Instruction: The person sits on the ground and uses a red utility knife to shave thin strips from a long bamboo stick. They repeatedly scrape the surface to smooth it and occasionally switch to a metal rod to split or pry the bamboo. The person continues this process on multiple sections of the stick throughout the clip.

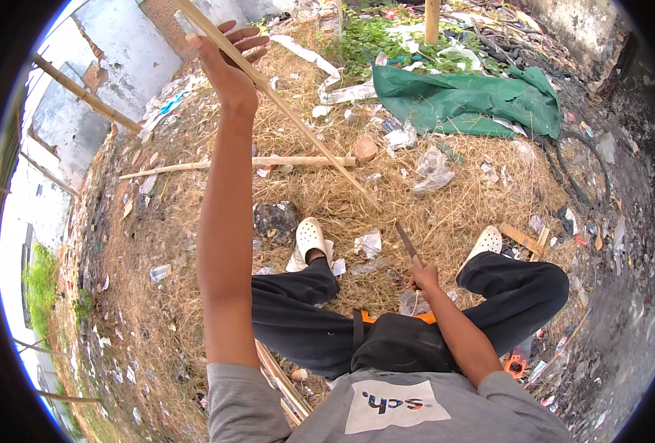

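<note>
Dry yellow grass (386, 184) covers the ground, with bits of trash all over it. Near the top right of the frame lies a crumpled green tarp (460, 100), and grey walls (113, 66) stand at the upper left.

A person sits on the grass with legs bent, wearing white shoes (311, 238). The left hand (227, 63) is stretched far up toward the top of the frame. Its fingers curl around a long thin bamboo stick (298, 122). The stick slants down from the top left toward the middle of the frame, and its low end rests in the grass.

The right hand (422, 277) is low in the middle, well apart from the left one. It is closed around the handle of a knife (407, 241). The dark blade points up toward the low end of the stick and is near it.

Another bamboo pole (268, 162) lies flat on the grass behind the stick. More split strips (283, 384) lie by the person's left side at the bottom
</note>
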Tool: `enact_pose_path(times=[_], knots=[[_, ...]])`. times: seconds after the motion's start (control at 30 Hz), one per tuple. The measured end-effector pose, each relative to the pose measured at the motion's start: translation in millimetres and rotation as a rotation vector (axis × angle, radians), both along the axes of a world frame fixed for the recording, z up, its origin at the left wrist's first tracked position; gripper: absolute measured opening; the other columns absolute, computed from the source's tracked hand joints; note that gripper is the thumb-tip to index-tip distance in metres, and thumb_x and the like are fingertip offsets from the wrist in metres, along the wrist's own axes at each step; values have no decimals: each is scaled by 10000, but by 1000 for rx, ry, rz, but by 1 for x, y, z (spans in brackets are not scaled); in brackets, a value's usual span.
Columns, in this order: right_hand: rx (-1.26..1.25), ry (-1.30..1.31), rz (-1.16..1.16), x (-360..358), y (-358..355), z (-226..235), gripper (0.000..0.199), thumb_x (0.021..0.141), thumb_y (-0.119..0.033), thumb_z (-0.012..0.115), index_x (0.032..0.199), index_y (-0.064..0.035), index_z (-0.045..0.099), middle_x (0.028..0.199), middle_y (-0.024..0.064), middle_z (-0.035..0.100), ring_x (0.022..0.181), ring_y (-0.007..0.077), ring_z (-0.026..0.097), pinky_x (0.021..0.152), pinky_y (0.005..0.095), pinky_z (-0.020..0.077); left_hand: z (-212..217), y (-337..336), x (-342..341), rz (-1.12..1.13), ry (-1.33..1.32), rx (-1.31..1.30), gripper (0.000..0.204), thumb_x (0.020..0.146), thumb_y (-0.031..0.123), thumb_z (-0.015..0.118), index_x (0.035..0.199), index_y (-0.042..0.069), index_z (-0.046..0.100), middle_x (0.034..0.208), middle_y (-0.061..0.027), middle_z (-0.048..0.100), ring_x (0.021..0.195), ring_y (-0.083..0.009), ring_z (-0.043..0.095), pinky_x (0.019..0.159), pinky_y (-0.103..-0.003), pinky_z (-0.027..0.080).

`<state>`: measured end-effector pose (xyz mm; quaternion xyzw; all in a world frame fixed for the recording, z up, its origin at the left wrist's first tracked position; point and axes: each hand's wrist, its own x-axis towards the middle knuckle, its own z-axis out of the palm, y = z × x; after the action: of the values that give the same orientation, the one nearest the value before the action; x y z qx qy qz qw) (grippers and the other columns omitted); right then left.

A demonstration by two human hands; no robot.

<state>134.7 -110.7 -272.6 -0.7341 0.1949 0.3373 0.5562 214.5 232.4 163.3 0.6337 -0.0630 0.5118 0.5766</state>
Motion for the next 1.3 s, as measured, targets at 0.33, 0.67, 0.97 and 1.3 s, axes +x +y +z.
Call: enact_pose_path(times=[0.33, 0.67, 0.97, 1.3], knots=[[539, -334, 26, -3, 2, 161, 181, 823, -79, 630, 968, 21, 591, 587, 22, 515, 405, 125, 448, 468, 290, 441, 119, -29, -54, -358, -216, -59, 275, 1019, 347, 396, 818, 180, 481, 520, 60, 337, 392, -92, 318, 366, -243, 282], [938, -485, -147, -8, 22, 255, 339, 944, -305, 608, 964, 33, 599, 453, -15, 360, 417, 124, 420, 434, 304, 379, 85, -128, -138, -399, -570, -215, 394, 909, 300, 370, 537, 190, 304, 436, 34, 209, 363, -98, 210, 393, -263, 210], [1224, -484, -448, 58, 39, 295, 243, 872, -180, 692, 803, -49, 499, 497, -1, 380, 425, 139, 430, 435, 313, 372, -97, -155, -189, -452, -653, -446, 371, 930, 386, 433, 669, 125, 397, 559, -48, 427, 521, -175, 470, 567, -325, 391], [635, -846, -23, 72, -12, 309, 245, 831, -200, 756, 781, -26, 591, 525, 2, 501, 445, 80, 449, 434, 240, 354, -114, -102, -217, -201, 5, -100, 315, 955, 221, 489, 1154, -18, 538, 1110, -187, 619, 1054, -276, 614, 961, -405, 462]])
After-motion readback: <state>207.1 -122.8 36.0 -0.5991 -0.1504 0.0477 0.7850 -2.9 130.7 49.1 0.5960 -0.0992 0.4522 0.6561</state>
